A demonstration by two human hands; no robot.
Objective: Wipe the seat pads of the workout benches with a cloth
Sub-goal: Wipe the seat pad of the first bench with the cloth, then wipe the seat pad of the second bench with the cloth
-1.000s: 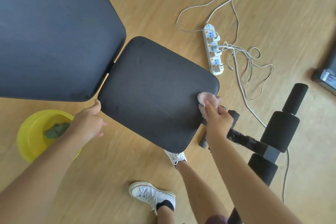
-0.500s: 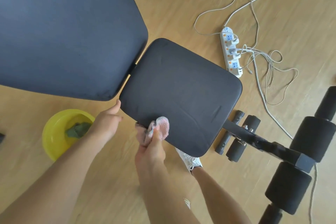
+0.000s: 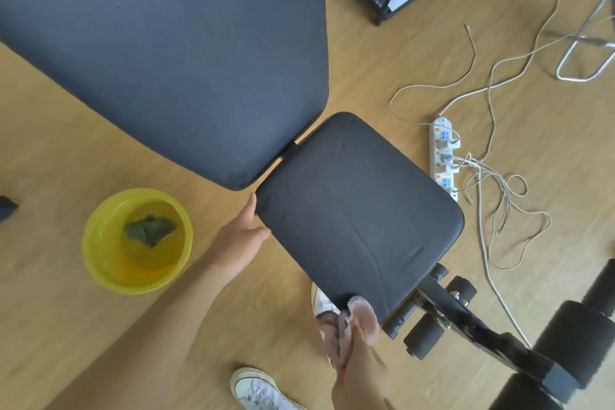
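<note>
The black seat pad point(image 3: 359, 210) of a workout bench fills the middle of the view, with the larger black back pad point(image 3: 173, 50) joined to it at the upper left. My right hand point(image 3: 361, 373) grips a pink cloth point(image 3: 359, 314) and presses it on the near corner of the seat pad. My left hand point(image 3: 241, 238) rests against the pad's left edge, thumb on the corner, fingers hidden under the rim.
A yellow basin point(image 3: 100, 263) holding a green cloth point(image 3: 149, 230) stands on the wooden floor at left. A white power strip point(image 3: 444, 158) with tangled cables lies right of the pad. Black foam rollers point(image 3: 572, 329) sit at lower right. My white shoes point(image 3: 263, 391) are below.
My right hand has slid the pink cloth along the seat pad's near edge, first leftward from the right corner, then back to the near corner. The view has shifted, and my left hand stayed on the pad's left edge.
</note>
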